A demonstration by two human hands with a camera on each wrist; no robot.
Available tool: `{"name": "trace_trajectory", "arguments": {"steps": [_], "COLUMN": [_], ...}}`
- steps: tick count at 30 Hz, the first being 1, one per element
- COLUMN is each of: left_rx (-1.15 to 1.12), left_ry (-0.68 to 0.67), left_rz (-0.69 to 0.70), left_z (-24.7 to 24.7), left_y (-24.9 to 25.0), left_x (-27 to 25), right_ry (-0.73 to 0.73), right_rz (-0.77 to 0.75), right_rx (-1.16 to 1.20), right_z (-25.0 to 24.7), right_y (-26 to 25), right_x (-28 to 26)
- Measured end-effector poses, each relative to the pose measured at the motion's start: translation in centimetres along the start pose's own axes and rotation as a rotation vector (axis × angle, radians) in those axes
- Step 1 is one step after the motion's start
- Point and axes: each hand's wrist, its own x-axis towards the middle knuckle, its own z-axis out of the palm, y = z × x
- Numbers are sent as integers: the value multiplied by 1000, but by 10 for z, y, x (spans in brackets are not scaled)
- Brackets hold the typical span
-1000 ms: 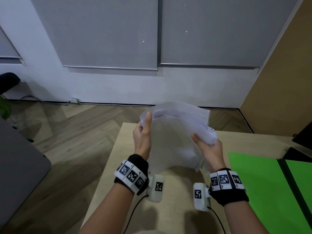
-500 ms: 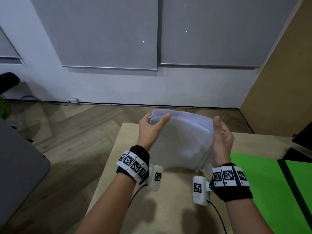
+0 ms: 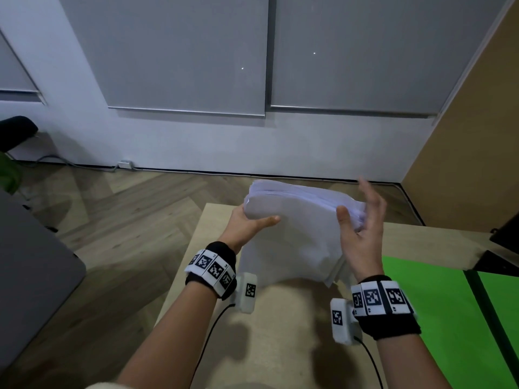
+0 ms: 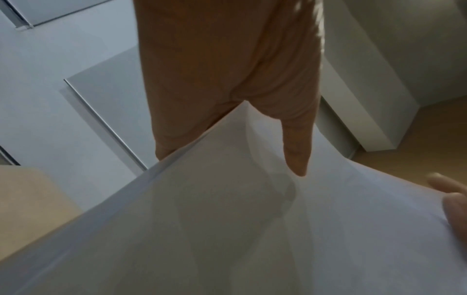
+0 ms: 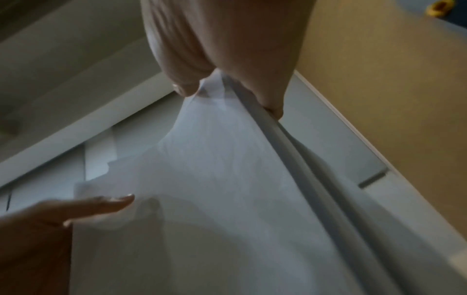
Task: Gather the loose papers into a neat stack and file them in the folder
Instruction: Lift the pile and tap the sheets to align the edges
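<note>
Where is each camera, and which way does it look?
Head: on the head, looking forward and down at table, green folder, paper stack; both forearms, left hand, right hand show.
Left wrist: on that wrist, looking along the left hand at the stack; right fingertips peek in.
Right wrist: on that wrist, looking along the right hand at the stack's edge; left thumb shows.
Both wrist views share the stack and the other hand.

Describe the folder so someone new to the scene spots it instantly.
Start at the light wooden table in the foreground. On its right side lies the folder, flat and open. It is the only bright green thing there, split by a dark spine.
</note>
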Motion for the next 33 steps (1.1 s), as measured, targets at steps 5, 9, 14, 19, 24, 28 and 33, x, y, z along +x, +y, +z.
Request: {"name": "trace_trajectory", "arguments": {"steps": [5, 9, 14, 19, 24, 28, 33], "left_rx": [11, 74, 214, 523, 646, 676, 818], "left_ry": [1, 26, 161, -6, -72, -76, -211], "left_rz": [-33, -38, 121, 277, 330, 364, 276], "left_z": [2, 4, 8, 7, -6, -9, -43], "left_y": [-4, -6, -4, 19, 34, 39, 34], "left_x": [3, 6, 8, 6, -3, -11, -7], "right_ry": [33, 38, -65, -367, -550, -628, -482], "right_rz": [-111, -79, -176, -134, -38, -29, -60], "right_rx": [-142, -102, -514, -936, -729, -611, -460], "right_z": [-7, -8, -15, -15, -20, -17, -18], "right_y": [19, 15, -3, -25, -42, -37, -22], "right_x": [-3, -2, 6, 20, 22, 22, 18]}}
